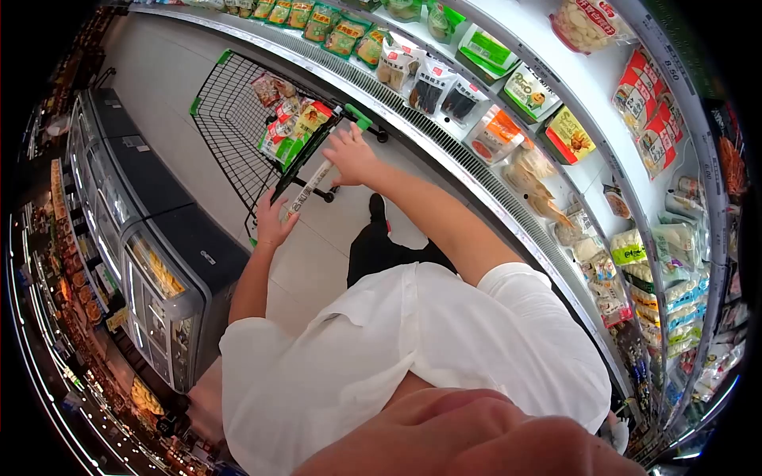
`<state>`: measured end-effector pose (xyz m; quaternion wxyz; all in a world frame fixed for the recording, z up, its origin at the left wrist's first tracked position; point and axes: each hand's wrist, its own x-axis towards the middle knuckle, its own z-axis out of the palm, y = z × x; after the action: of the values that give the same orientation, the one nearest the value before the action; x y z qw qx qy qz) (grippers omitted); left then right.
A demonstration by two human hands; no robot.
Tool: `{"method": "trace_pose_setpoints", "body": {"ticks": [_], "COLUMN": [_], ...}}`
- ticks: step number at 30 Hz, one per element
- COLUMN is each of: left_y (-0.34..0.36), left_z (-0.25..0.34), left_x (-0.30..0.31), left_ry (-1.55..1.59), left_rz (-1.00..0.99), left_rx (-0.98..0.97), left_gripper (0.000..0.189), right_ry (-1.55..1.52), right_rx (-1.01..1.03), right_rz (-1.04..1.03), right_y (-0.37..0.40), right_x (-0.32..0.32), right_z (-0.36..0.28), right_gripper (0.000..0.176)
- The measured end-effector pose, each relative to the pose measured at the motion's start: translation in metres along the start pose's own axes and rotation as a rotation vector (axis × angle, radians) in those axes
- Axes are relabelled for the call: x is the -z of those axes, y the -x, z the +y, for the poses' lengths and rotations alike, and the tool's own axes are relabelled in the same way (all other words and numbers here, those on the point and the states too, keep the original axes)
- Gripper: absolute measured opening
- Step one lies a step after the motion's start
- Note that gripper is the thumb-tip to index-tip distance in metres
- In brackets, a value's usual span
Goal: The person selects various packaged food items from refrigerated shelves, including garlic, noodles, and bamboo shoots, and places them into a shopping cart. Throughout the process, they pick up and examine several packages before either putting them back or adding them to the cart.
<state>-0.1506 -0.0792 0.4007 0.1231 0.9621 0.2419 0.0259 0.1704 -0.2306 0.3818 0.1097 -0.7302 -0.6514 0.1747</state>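
Observation:
A black wire shopping cart (230, 119) with green corner pieces stands in front of me. Its white printed handle (308, 189) runs diagonally between my hands. My left hand (274, 222) is at the handle's lower left end, the thumb and fingers loosely around it. Toward the upper right end, near the green end piece (359, 117), my right hand (351, 155) also holds the handle loosely, its fingers somewhat apart. Inside the cart lie a green and yellow food bag (295, 135) and several other packages (272, 90). The undersides of both hands are hidden.
Close on the right runs a refrigerated shelf (444, 131) stocked with bagged and boxed foods, including a yellow and red box (567, 135). A dark chest freezer (186, 242) with clear sides stands at left. Pale floor tiles (151, 47) extend along the aisle ahead.

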Motion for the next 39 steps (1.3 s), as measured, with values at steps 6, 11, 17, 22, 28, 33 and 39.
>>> {"method": "trace_pose_setpoints", "body": {"ticks": [6,11,17,22,28,33,39], "left_y": [0.037,0.072,0.119,0.177,0.251,0.269,0.185], "left_z": [0.028,0.071,0.105,0.107,0.072,0.078,0.230], "left_x": [-0.007,-0.028,-0.036,-0.042,-0.033,-0.041,-0.075], "left_ry": [0.031,0.040,0.104,0.176,0.161,0.136,0.416], "left_rz": [-0.055,-0.051,0.056,0.022,0.055,0.231,0.218], "left_rx": [0.007,0.022,-0.048,-0.082,-0.128,0.013,0.121], "left_gripper": [0.055,0.056,0.060,0.057,0.058,0.057,0.065], "right_ry": [-0.001,0.072,0.157,0.150,0.162,0.057,-0.242], "right_rx": [-0.014,-0.050,-0.120,-0.166,-0.168,-0.008,0.205], "right_rz": [-0.027,-0.040,-0.081,-0.036,0.047,-0.157,-0.413], "right_y": [0.063,0.125,0.192,0.259,0.331,0.345,0.366], "right_x": [-0.009,-0.026,-0.029,-0.055,-0.113,-0.154,-0.147], "right_z": [-0.013,-0.007,-0.032,-0.081,-0.178,-0.235,-0.231], "right_gripper": [0.091,0.096,0.098,0.099,0.077,0.056,0.054]}}
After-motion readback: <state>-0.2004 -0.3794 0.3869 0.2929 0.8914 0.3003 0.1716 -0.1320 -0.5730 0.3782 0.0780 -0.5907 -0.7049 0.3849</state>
